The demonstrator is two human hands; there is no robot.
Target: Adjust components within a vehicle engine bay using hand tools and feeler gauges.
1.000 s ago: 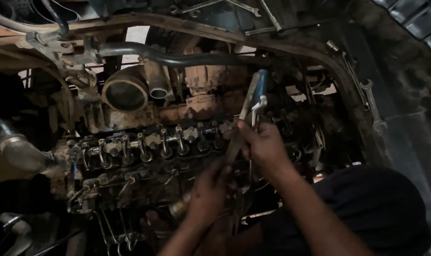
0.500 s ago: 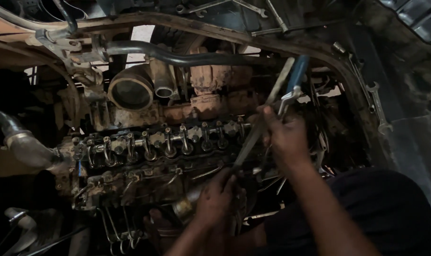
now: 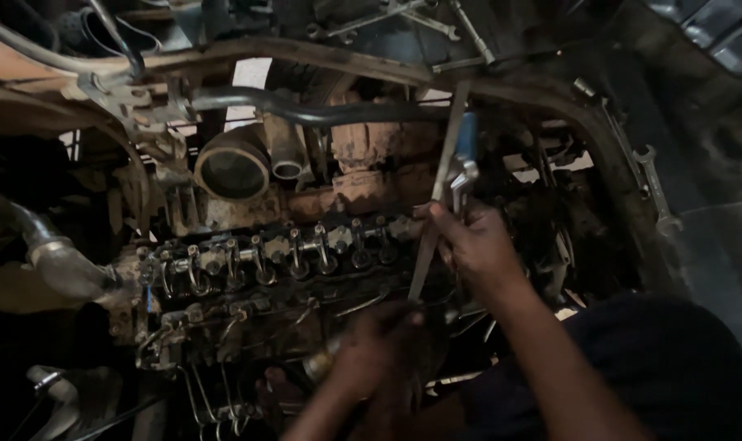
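Note:
I look down on a dirty engine (image 3: 265, 269) with a row of rocker arms (image 3: 297, 245) exposed on top. My right hand (image 3: 477, 245) grips a long flat metal bar (image 3: 440, 188) together with a blue-handled tool (image 3: 466, 155), held upright at the right end of the rocker row. My left hand (image 3: 383, 351) is lower down, closed around a metal cylindrical part (image 3: 322, 367) at the engine's near side. The bar's lower end reaches down toward my left hand.
A round intake pipe (image 3: 233, 170) and a black hose (image 3: 305, 110) sit behind the engine. Wrenches (image 3: 652, 184) lie on the right edge of the bay, and more tools (image 3: 403, 16) rest at the top. A grey hose (image 3: 56, 261) curves in at left.
My right hand has swung the bar and blue-handled tool, first right and then back left toward upright. The view has shifted slightly. My left hand stays low at the engine's side.

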